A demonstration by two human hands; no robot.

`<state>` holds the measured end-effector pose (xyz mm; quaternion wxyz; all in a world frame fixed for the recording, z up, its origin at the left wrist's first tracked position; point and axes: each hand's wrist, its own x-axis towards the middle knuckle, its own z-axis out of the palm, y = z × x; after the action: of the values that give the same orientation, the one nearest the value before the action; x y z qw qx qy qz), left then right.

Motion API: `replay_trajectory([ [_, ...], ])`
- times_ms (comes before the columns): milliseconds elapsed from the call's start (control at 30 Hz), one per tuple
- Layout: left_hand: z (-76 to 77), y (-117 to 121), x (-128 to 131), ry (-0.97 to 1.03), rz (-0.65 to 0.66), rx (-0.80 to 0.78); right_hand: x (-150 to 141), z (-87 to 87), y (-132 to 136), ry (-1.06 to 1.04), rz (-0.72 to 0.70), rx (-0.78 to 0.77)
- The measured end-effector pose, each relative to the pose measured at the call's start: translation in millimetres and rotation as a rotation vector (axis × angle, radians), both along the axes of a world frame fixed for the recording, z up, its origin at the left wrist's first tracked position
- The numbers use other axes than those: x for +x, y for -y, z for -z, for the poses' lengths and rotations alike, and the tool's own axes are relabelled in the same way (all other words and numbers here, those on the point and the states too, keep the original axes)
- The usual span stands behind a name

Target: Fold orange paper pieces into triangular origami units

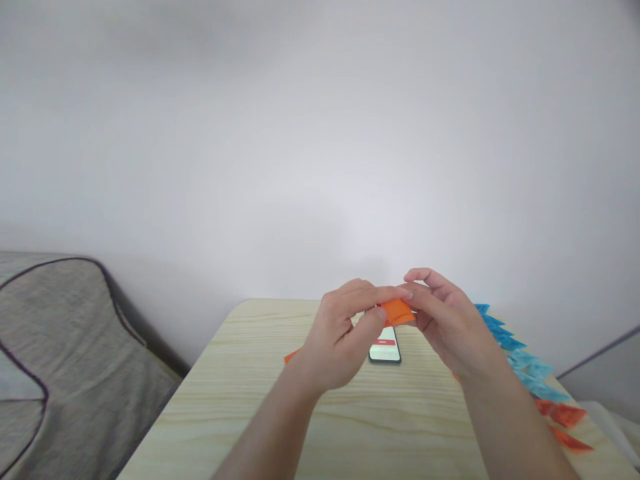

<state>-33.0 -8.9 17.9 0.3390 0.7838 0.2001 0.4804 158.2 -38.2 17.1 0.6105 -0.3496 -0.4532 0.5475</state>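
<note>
A small folded piece of orange paper (399,312) is held up between both hands above the table. My left hand (345,333) pinches its left side, thumb below and index finger along the top edge. On the other side, my right hand (453,323) grips the paper's right end near the top corner, with its index finger raised. Fingertips of the two hands meet at the upper edge. Under the paper lies a phone (385,353) with its screen lit, partly covered by the hands. Another bit of orange paper (291,357) shows behind my left wrist.
Along the right edge of the pale wooden table (240,387) lie several folded paper pieces: blue (503,333), light blue (537,375) and red-orange (569,416). A white wall (320,147) stands behind. Grey fabric with dark piping (90,347) is at the left.
</note>
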Motion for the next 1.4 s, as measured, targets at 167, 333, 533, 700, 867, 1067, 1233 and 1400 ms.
replay_trajectory([
  [167,-3.3,2.3,0.6,0.000,-0.027,-0.030,1.4,1.7,-1.1,0.034,0.056,0.033],
  [333,-2.0,2.3,2.9,0.024,-0.101,-0.053,0.3,1.1,-0.8,0.080,0.104,0.043],
  [533,-1.3,2.1,4.8,0.030,-0.136,-0.008,-1.0,-2.7,-0.2,0.176,0.052,0.073],
  [700,-3.8,2.8,4.1,0.053,-0.120,-0.053,0.6,-2.2,2.2,0.163,0.049,0.078],
  [867,-4.8,1.9,5.5,0.062,-0.223,-0.052,1.7,-1.3,3.6,0.201,0.025,0.085],
  [1067,-2.1,1.1,7.7,0.038,-0.246,0.051,1.7,-0.1,2.0,0.228,-0.001,0.113],
  [1233,-2.6,2.0,8.0,0.021,-0.240,0.160,2.0,0.5,2.2,0.252,-0.028,0.135],
  [1400,-6.4,3.9,6.2,0.014,-0.224,0.149,2.5,-0.6,4.5,0.274,-0.019,0.141],
])
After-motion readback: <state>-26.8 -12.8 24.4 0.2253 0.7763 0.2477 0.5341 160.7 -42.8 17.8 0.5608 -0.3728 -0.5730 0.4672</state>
